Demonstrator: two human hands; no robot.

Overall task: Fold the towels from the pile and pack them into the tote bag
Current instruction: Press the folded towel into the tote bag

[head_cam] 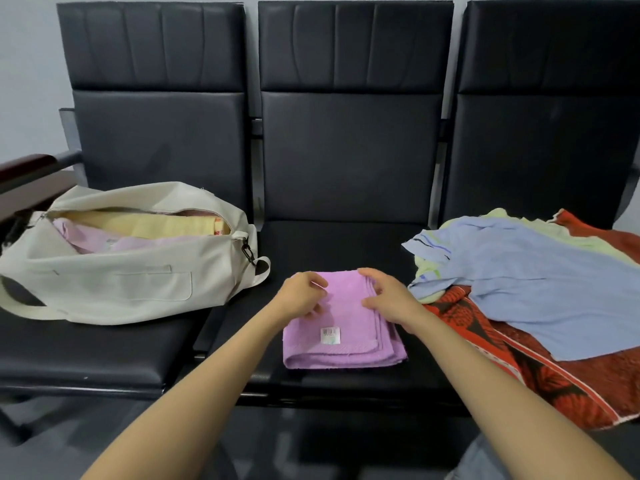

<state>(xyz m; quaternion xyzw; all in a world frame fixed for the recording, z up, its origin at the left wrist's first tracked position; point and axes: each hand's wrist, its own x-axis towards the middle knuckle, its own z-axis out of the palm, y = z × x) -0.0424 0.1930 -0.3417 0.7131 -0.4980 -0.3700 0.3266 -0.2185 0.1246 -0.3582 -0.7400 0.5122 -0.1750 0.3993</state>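
A folded pink towel (349, 344) with a small barcode label lies on the middle seat of a black bench. My left hand (303, 294) rests on its far left part, fingers curled on the cloth. My right hand (389, 297) lies on its far right edge, fingers pinching the stacked layers. A beige tote bag (114, 285) sits on the left seat, unzipped, with a yellow towel (156, 223) and a pale pink towel (93, 239) inside. The pile of unfolded towels lies on the right seat: a light blue one (540, 282) on top, a red patterned one (554, 372) beneath.
The bench (349, 157) has three black padded seats with tall backs against a grey wall. A dark wooden armrest (27, 168) is at the far left. A pale green towel (429, 271) peeks from the pile. Dark floor lies below the seat's front edge.
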